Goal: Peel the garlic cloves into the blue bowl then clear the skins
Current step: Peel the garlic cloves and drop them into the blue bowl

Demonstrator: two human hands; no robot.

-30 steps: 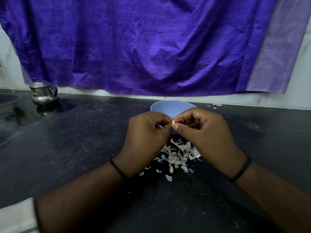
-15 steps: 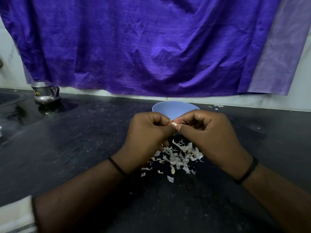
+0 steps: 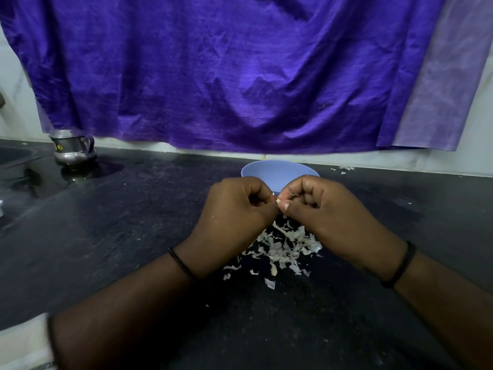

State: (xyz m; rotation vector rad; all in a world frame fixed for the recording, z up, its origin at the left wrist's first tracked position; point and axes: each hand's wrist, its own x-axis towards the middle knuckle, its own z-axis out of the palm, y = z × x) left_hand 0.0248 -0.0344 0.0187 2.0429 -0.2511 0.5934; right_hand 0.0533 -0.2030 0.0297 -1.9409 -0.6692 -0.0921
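garlic clove [image 3: 278, 201] sits at the centre of the frame, a small pale piece pinched between the two hands. left hand [image 3: 234, 209] is curled, its thumb and forefinger grasping the clove from the left; right hand [image 3: 330, 212] is curled too, its thumb tip pressed against the clove from the right. blue bowl [image 3: 277, 173] stands just behind the knuckles, partly hidden by them; what lies inside cannot be seen. pile of skins [image 3: 282, 247] lies on the dark counter [image 3: 133, 236] below and between the wrists, with a few more flakes [image 3: 342, 169] near the wall at the right of the bowl. steel jug [image 3: 72, 148] stands at the left edge, under the purple cloth [image 3: 226, 76] that fills the upper frame.
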